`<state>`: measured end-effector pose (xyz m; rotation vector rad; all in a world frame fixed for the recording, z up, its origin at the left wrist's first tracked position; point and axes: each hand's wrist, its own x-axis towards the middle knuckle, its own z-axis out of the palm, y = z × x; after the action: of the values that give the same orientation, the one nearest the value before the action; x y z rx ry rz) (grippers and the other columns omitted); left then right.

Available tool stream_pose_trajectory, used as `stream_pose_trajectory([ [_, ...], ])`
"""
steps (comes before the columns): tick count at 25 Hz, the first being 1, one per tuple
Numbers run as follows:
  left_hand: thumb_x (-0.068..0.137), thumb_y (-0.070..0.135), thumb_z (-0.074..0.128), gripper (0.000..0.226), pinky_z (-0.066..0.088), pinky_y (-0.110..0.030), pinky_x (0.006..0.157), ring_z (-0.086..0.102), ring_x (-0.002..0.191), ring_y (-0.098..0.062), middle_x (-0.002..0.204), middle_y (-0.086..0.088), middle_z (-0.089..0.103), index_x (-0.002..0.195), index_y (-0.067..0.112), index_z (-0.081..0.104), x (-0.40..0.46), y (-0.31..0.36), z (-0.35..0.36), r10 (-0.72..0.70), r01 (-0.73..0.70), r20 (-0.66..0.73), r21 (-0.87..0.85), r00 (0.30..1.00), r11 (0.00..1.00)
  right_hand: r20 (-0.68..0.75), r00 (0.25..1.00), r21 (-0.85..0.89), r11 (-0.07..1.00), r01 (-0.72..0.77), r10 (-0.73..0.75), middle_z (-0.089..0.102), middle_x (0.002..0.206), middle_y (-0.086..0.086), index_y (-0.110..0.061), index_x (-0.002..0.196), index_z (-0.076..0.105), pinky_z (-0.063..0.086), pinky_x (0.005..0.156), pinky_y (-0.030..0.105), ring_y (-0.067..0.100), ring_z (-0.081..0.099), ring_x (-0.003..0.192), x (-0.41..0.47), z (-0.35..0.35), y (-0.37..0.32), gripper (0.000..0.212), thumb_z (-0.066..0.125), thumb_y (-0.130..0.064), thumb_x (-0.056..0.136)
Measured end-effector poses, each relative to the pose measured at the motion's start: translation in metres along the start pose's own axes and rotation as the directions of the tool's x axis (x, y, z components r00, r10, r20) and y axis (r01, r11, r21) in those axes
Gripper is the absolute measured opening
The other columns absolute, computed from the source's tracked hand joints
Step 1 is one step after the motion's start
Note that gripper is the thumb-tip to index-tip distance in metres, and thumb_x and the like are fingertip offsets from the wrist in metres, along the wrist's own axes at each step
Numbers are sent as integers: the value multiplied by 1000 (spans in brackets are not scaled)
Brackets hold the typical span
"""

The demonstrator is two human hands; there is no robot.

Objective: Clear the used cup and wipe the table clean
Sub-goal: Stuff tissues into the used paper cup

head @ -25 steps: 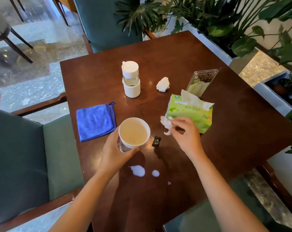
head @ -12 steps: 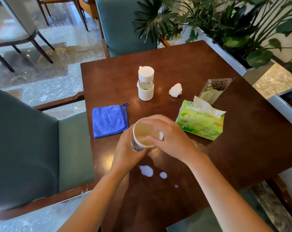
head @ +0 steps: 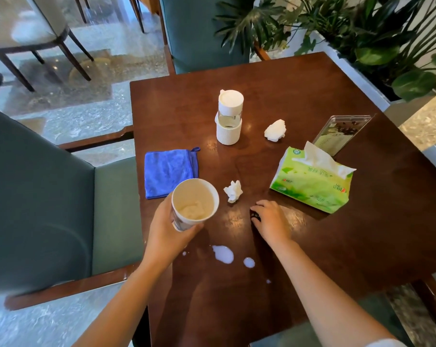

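My left hand [head: 166, 231] grips a white paper cup [head: 195, 200] just above the near-left part of the brown table [head: 337, 234]. A soggy tissue wad lies inside the cup. My right hand [head: 272, 221] lies palm down on the table, its fingers curled on a small black object [head: 255, 216]. A crumpled tissue [head: 233, 191] sits between the cup and that hand. White spilled puddles [head: 223, 254] lie near the front edge. A folded blue cloth [head: 170, 172] lies left of the cup.
A white lidded bottle [head: 229, 118] stands mid-table, a second crumpled tissue [head: 275, 130] to its right. A green tissue pack [head: 312, 181] and a clear menu stand [head: 342, 132] are at the right. Green chairs [head: 36, 196] and plants [head: 362, 33] surround the table.
My right hand went over the cup, where a tissue wad now lies, then moved right and down onto the small black object. The left hand kept hold of the cup.
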<state>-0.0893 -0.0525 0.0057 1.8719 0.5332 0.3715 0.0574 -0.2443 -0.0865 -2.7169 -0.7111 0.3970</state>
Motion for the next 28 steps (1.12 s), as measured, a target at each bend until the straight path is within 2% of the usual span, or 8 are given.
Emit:
stream_pose_trajectory([
  [3, 66, 11, 83, 66, 46, -5, 79, 59, 101, 7, 103, 38, 59, 104, 53, 50, 0, -1, -3, -5, 5, -14, -2, 1000, 1000, -83, 995, 149, 988, -38, 50, 66, 103, 11, -7, 99, 69, 45, 87, 35, 30, 58, 102, 0, 2, 5, 18, 61, -5, 83],
  [6, 66, 9, 83, 70, 46, -4, 78, 59, 99, 10, 102, 40, 59, 100, 61, 49, 2, 2, -2, 21, -20, -7, 23, 1000, 1000, -171, 973, 423, 903, -69, 155, 70, 103, 11, -7, 101, 71, 39, 79, 13, 25, 63, 98, -4, -24, -11, 21, 64, -2, 82],
  [9, 67, 9, 82, 75, 44, -2, 77, 57, 96, 14, 101, 43, 57, 98, 68, 47, 5, 7, 4, 52, -53, 13, 58, 999, 997, -413, 910, 458, 855, 243, -37, 64, 92, 6, -7, 100, 72, 38, 77, 2, 5, 57, 87, -11, -73, -51, 25, 68, 2, 77],
  [12, 66, 24, 80, 65, 48, -15, 87, 57, 105, 5, 111, 34, 58, 110, 58, 48, 5, 9, 11, 85, -86, 15, 51, 996, 995, -481, 842, 382, 807, 450, -242, 66, 91, 1, -10, 103, 66, 49, 78, 13, 5, 60, 86, -29, -112, -90, 30, 72, -2, 75],
  [15, 67, 33, 79, 63, 51, -43, 92, 58, 114, -12, 121, 12, 61, 124, 38, 51, 5, 3, 16, 87, -88, 40, 18, 995, 996, -449, 831, 207, 866, 455, -329, 68, 83, -1, -16, 90, 63, 54, 64, 30, 14, 62, 78, -39, -122, -115, 17, 72, -12, 76],
  [17, 67, 37, 78, 64, 51, -47, 92, 58, 115, -17, 122, 8, 61, 125, 35, 51, 5, 5, 15, 93, -94, 36, 12, 995, 996, -441, 821, 125, 881, 456, -362, 66, 79, 0, -16, 86, 64, 53, 59, 32, 16, 61, 75, -36, -121, -122, 13, 72, -12, 75],
  [24, 66, 40, 80, 64, 50, -45, 94, 58, 115, -15, 121, 7, 62, 124, 33, 53, 7, 10, 4, 99, -97, 50, -42, 994, 994, -356, 839, 187, 848, 496, -412, 67, 99, 6, -11, 100, 68, 52, 74, 31, 22, 64, 87, -33, -119, -145, 23, 68, -9, 77],
  [28, 64, 26, 85, 66, 50, -22, 89, 59, 109, -3, 116, 16, 63, 119, 39, 52, 5, 2, -15, 78, -75, 26, -89, 997, 993, -510, 855, 362, 877, 316, -98, 66, 103, 4, -11, 106, 67, 54, 77, 33, 16, 62, 89, -21, -117, -117, 26, 69, -12, 80],
])
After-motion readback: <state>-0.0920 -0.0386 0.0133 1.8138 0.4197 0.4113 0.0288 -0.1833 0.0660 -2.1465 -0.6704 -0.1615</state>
